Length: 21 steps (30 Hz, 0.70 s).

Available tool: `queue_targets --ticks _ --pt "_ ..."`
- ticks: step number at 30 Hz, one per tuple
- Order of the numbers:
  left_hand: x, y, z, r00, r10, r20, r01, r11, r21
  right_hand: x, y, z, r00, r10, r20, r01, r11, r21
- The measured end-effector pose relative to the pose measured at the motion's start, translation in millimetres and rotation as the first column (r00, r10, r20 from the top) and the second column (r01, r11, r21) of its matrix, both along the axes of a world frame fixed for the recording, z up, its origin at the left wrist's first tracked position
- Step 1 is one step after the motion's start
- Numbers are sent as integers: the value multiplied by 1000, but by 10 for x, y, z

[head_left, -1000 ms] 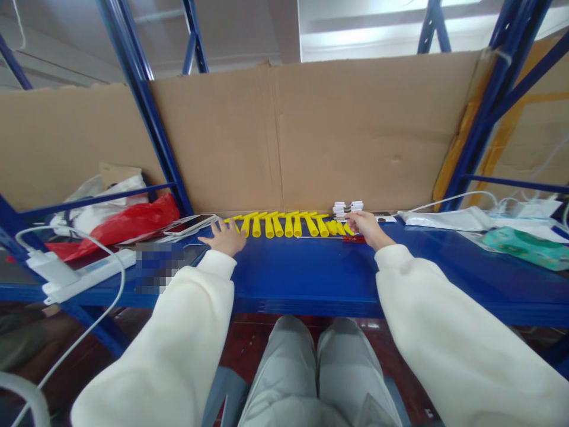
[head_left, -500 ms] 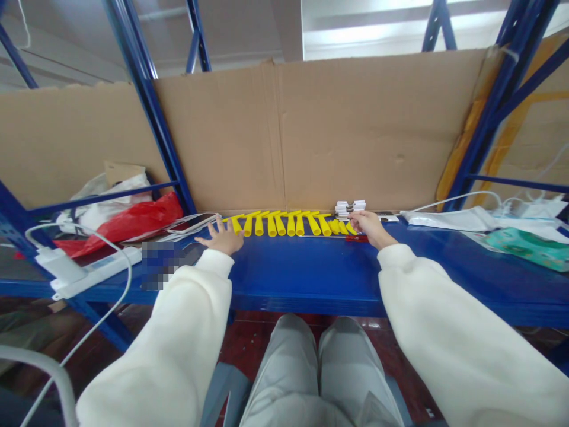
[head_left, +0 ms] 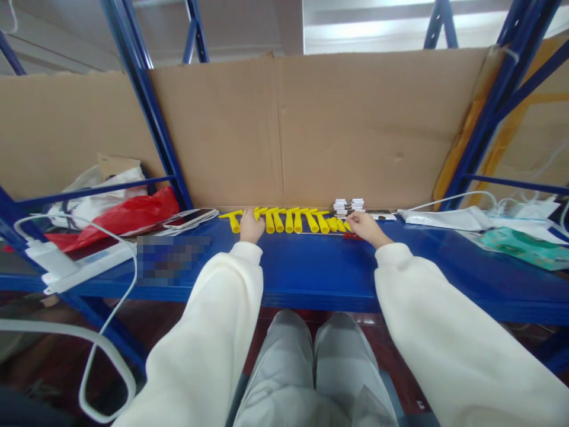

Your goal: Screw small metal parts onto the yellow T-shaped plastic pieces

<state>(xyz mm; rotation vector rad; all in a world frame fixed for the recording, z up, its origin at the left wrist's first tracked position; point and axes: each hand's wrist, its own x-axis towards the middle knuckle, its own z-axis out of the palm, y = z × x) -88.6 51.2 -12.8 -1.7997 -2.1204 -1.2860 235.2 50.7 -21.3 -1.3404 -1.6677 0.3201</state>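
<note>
A row of yellow T-shaped plastic pieces (head_left: 289, 220) lies along the back of the blue shelf. My left hand (head_left: 252, 227) is over the left part of this row, its fingers curled down on a yellow piece and partly hidden. To its left, one yellow piece (head_left: 235, 223) lies by itself. My right hand (head_left: 365, 227) is closed at the row's right end, beside smaller yellow pieces (head_left: 333, 225); what its fingertips hold, if anything, cannot be made out. Just below them lies a screwdriver with a red handle (head_left: 351, 236). White stacked boxes with dark bands (head_left: 348, 207) stand behind.
A tall cardboard sheet (head_left: 333, 130) closes off the back. On the left are a phone (head_left: 194, 217), a red bag (head_left: 128, 218) and a white power strip (head_left: 91, 268) with a cable. White packaging (head_left: 448, 219) and a green packet (head_left: 527, 246) lie on the right.
My left hand has moved right, from spread fingers at the row's left end to curled fingers over the yellow pieces. My right hand stays at nearly the same place.
</note>
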Motion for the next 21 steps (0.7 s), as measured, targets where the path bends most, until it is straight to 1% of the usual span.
queue_targets --ticks 4,8,14,18,21 --pt "-29 2 -4 996 13 90 -11 1000 -22 33 -48 11 999 -23 26 23 1000 -8" --pt "-19 17 -6 990 -33 134 37 999 -23 40 -81 22 999 -13 32 14 1000 -5" --pt "-31 22 -32 987 -54 150 55 999 -1 46 -75 14 997 -15 74 15 1000 1" --pt "-37 33 -38 990 -57 132 57 998 2 80 -35 -9 989 -45 140 41 999 26" --pt "-40 43 -47 992 -69 110 67 997 22 105 -2 -25 981 -47 189 38 998 47"
